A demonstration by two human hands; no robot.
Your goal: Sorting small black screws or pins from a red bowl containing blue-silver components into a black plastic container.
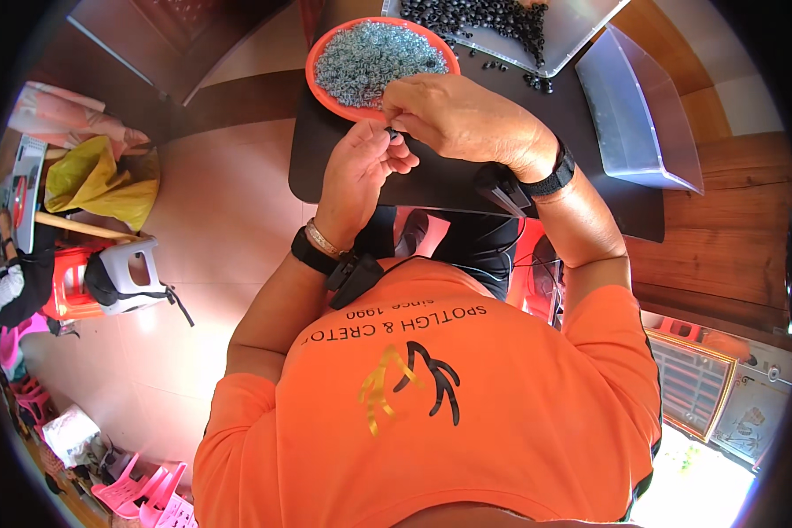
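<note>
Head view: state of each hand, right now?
Left hand: closed, pinching a small black rounded piece at the fingertips.
Right hand: fingers curled, fingertips at that piece; whether it grips anything cannot be told.

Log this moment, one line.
left hand: holding black piece; right hand: at it; orange bowl: silvery pieces; clear box: black pieces

Wears an orange short-sleeved shirt (502,387) with dark lettering (396,325) and a gold-and-black emblem (403,385), black straps (551,179) carrying boxy black devices (355,280) at both wrists, a pale bracelet (323,239) on the left, black trousers (477,242).
</note>
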